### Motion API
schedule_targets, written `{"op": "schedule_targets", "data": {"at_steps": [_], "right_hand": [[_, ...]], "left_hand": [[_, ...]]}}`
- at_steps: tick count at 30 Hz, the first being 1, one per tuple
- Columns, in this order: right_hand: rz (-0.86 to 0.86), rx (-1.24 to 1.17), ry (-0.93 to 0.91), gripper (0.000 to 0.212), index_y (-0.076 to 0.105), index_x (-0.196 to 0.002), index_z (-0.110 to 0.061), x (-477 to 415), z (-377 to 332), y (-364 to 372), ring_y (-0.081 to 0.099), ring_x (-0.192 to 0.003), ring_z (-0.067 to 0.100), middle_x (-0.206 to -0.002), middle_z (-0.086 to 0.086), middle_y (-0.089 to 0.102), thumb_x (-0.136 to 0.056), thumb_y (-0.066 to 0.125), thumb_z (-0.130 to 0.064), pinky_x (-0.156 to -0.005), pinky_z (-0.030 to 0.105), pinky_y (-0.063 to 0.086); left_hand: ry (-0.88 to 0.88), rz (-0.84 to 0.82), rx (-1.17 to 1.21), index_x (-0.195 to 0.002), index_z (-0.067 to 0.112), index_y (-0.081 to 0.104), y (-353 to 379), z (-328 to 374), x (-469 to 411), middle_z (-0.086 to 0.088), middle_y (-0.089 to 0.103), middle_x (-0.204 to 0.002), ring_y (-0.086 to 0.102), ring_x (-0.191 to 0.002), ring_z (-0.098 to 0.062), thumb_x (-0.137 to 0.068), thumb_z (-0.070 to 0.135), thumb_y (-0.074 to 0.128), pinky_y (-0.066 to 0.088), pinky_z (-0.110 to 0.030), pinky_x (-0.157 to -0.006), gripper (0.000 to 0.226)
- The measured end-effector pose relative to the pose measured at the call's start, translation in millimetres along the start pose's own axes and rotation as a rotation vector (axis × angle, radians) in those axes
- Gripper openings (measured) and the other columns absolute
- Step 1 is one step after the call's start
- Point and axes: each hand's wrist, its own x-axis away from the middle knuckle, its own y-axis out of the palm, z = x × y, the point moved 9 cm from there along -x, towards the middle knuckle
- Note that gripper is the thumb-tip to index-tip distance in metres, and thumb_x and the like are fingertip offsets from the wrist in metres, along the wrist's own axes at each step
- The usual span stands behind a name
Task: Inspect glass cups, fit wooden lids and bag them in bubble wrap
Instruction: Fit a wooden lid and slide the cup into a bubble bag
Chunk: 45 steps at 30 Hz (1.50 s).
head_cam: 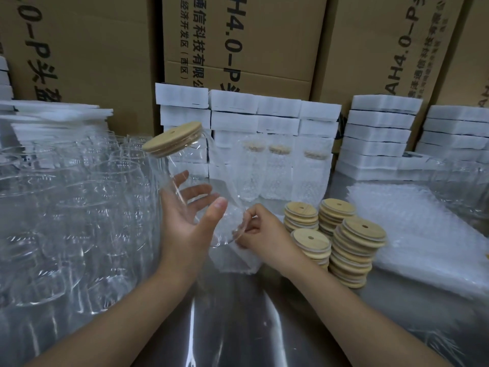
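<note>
A clear glass cup (201, 168) with a wooden lid (172, 139) fitted on its mouth tilts to the left above the table. My left hand (189, 215) cradles the cup's lower body, fingers behind the glass and thumb in front. My right hand (260, 227) pinches the cup's bottom rim, fingers curled. A bubble wrap bag (235, 256) lies flat on the table just under both hands. Stacks of wooden lids (352, 247) stand to the right of my right hand.
Many bare glass cups (74, 207) crowd the left side. Three wrapped, lidded cups (280, 170) stand at the back centre. A pile of bubble wrap bags (418, 229) lies at right. White foam blocks (381, 133) and cardboard cartons (264, 43) line the back.
</note>
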Motion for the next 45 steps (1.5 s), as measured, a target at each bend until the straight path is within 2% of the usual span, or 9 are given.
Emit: {"op": "schedule_targets", "data": {"at_steps": [3,7,10,14,30,35,38,42,45], "right_hand": [[0.013,-0.002,-0.077,0.018,0.061,-0.073,-0.012,1.6,-8.4,-3.0,0.063,-0.067,0.01,-0.072,0.005,0.067,-0.081,0.065,0.004,-0.066,0.026,0.052],[0.006,0.028,-0.089,0.038,0.069,-0.062,-0.037,1.1,-9.1,-3.8,0.058,-0.059,-0.008,-0.058,-0.021,0.064,-0.087,0.064,-0.008,-0.06,0.014,0.045],[0.029,0.056,-0.081,0.014,0.075,-0.095,-0.026,1.6,-9.6,-6.4,0.056,-0.048,-0.004,-0.051,-0.023,0.059,-0.092,0.062,-0.02,-0.051,0.008,0.038],[0.044,0.004,-0.069,0.022,0.066,-0.114,-0.025,5.1,-12.1,-10.4,0.058,-0.04,0.01,-0.06,-0.012,0.063,-0.095,0.057,-0.02,-0.044,0.018,0.044],[0.144,-0.214,-0.228,0.039,0.065,-0.103,-0.037,13.2,-27.8,-27.1,0.066,-0.079,0.012,-0.079,0.002,0.067,-0.086,0.03,-0.04,-0.067,0.028,0.056],[0.098,-0.141,-0.319,0.056,0.054,-0.116,-0.04,20.8,-41.4,-23.3,0.059,-0.092,0.005,-0.107,-0.015,0.053,-0.067,0.053,-0.069,-0.072,0.025,0.056],[0.187,0.028,-0.299,0.068,0.044,-0.11,-0.048,23.8,-42.5,-25.6,0.056,-0.091,-0.005,-0.101,-0.023,0.053,-0.051,0.067,-0.072,-0.069,0.01,0.044],[0.259,0.043,-0.25,0.065,0.04,-0.099,-0.047,22.6,-40.0,-32.3,0.06,-0.079,0.004,-0.098,-0.018,0.059,-0.046,0.069,-0.072,-0.07,0.027,0.051],[0.364,-0.041,-0.279,0.063,0.043,-0.098,-0.043,25.6,-43.4,-45.2,0.057,-0.078,0.0,-0.096,-0.014,0.058,-0.047,0.068,-0.07,-0.066,0.016,0.047]], "left_hand": [[-0.018,-0.028,0.047,-0.118,0.034,0.044,4.8,-3.2,2.1,0.004,0.065,-0.099,0.069,-0.093,-0.015,-0.059,0.047,0.07,0.059,-0.046,-0.082,0.066],[-0.018,-0.07,-0.053,-0.119,0.037,0.041,9.8,-6.0,5.5,-0.003,0.06,-0.109,0.068,-0.1,-0.016,-0.056,0.051,0.071,0.057,-0.032,-0.078,0.071],[-0.018,-0.056,-0.143,-0.121,0.042,0.038,7.5,-8.5,5.0,0.004,0.058,-0.115,0.063,-0.107,-0.006,-0.052,0.055,0.074,0.054,-0.022,-0.078,0.079],[-0.008,-0.062,-0.203,-0.12,0.053,0.035,1.8,-11.6,3.0,0.012,0.055,-0.118,0.059,-0.11,0.001,-0.053,0.056,0.076,0.053,-0.023,-0.085,0.079],[0.014,-0.157,-0.321,-0.112,0.073,0.035,5.0,-24.8,0.0,0.022,0.052,-0.12,0.052,-0.116,0.008,-0.047,0.056,0.084,0.042,-0.036,-0.11,0.083],[0.046,-0.188,-0.375,-0.123,0.053,0.038,10.0,-21.3,-0.2,0.02,0.046,-0.129,0.044,-0.124,0.01,-0.048,0.056,0.081,0.035,-0.02,-0.108,0.087],[0.095,-0.237,-0.481,-0.128,0.044,0.038,17.4,-17.8,1.7,0.024,0.037,-0.125,0.042,-0.126,-0.003,-0.048,0.051,0.083,0.029,-0.003,-0.101,0.092],[0.118,-0.251,-0.564,-0.142,0.035,0.035,21.4,-11.7,5.0,0.032,0.027,-0.125,0.028,-0.127,0.007,-0.048,0.06,0.07,0.02,0.005,-0.096,0.103],[0.026,-0.257,-0.489,-0.148,0.035,0.019,18.1,-15.8,4.1,0.02,0.028,-0.138,0.027,-0.132,0.009,-0.057,0.052,0.074,0.023,0.002,-0.1,0.107]]}}
